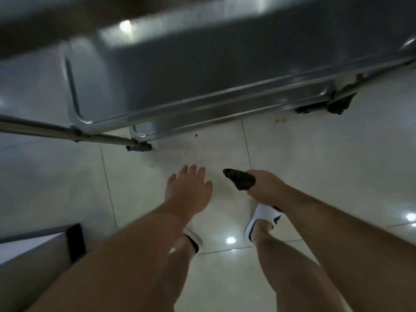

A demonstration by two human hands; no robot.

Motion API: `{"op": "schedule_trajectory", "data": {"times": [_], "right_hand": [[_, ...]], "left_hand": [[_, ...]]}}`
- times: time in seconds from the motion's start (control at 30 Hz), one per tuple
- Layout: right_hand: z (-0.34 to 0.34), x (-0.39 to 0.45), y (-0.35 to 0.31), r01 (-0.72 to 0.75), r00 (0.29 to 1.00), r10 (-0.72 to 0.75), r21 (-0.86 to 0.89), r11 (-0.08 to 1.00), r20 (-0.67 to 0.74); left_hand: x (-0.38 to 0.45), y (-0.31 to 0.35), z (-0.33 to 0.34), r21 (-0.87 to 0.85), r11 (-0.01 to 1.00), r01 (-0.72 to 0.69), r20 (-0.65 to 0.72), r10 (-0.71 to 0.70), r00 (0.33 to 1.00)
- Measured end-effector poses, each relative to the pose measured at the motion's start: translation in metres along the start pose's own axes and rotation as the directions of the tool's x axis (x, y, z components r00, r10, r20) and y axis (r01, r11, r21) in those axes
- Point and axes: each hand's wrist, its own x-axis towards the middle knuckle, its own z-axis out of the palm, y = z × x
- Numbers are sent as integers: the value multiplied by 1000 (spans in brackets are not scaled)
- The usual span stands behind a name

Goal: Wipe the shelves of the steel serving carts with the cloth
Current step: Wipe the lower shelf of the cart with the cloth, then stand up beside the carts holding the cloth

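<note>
Both bare forearms are extended forward and down. The left hand [188, 188] is held flat, fingers straight; the right hand [265, 186] appears fisted around a dark cloth [239, 180].

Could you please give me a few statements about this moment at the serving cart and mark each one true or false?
1. The right hand grips a dark cloth. True.
2. The left hand also holds a cloth. False: it is open, fingers straight, and holds nothing.
3. The cloth is pressed flat on the cart shelf. False: it is held over the tiled floor, short of the shelf.
4. Small brownish spots lie on the floor near the cart. True.
5. The person stands barefoot. False: white slippers are on the feet.
</note>
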Motion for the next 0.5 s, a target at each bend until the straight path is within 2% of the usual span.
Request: {"op": "schedule_trajectory", "data": {"times": [0.13,0.3,0.5], "right_hand": [[-50,-110,-27,-12,999,18,-166,986,35],[-108,-246,-81,16,1000,-9,-298,955,23],[-135,-360,-133,5,998,-30,-409,912,-56]], "left_hand": [[-95,24,-60,-47,997,69,9,-69,998],[-202,52,-137,-189,980,64,-22,-69,997],[-278,48,-195,-202,979,-34,-149,4,989]]}}
